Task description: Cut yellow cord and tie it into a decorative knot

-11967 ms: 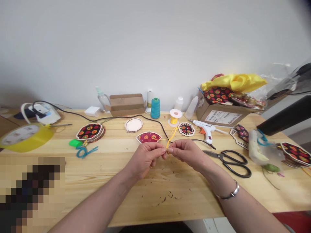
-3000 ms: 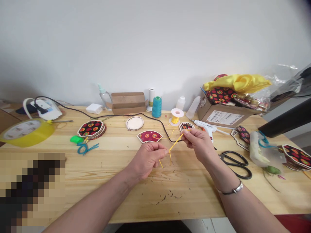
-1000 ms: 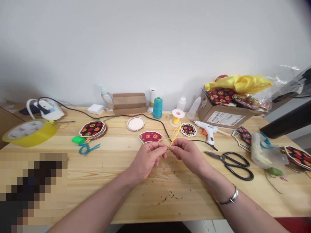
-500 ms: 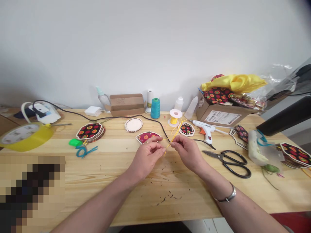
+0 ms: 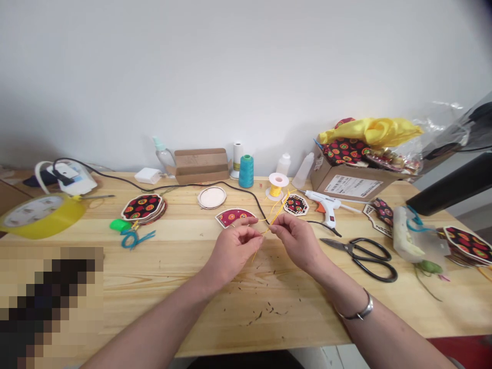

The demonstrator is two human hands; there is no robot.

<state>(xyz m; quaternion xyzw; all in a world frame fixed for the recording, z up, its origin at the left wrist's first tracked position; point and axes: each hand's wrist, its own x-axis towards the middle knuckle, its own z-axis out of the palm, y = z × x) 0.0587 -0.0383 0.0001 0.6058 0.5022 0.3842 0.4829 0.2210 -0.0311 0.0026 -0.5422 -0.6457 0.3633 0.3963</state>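
Note:
Between my two hands runs a thin yellow cord [image 5: 279, 209], part of it looking braided. My left hand [image 5: 235, 247] pinches a strand of it between thumb and fingers, and a loose end hangs below. My right hand [image 5: 295, 240] pinches the cord close by, fingertips a small gap from the left ones. Just behind the left fingers lies a fan-shaped piece with red patterned fabric [image 5: 232, 217]. Behind the right hand sit an octagonal patterned piece [image 5: 295, 204] and a spool of yellow cord [image 5: 275, 191].
Black-handled scissors [image 5: 359, 254] and a white glue gun [image 5: 326, 207] lie to the right, before a cardboard box [image 5: 346, 180]. A teal thread cone [image 5: 246, 171] stands at the back. At left are a stack of fabric pieces [image 5: 143, 208] and yellow tape [image 5: 69, 218]. A black cable [image 5: 184, 185] crosses the table.
The cord's loose end below my left fingers has swung left and hangs lower. Both hands stay almost in the same place, still pinching the cord.

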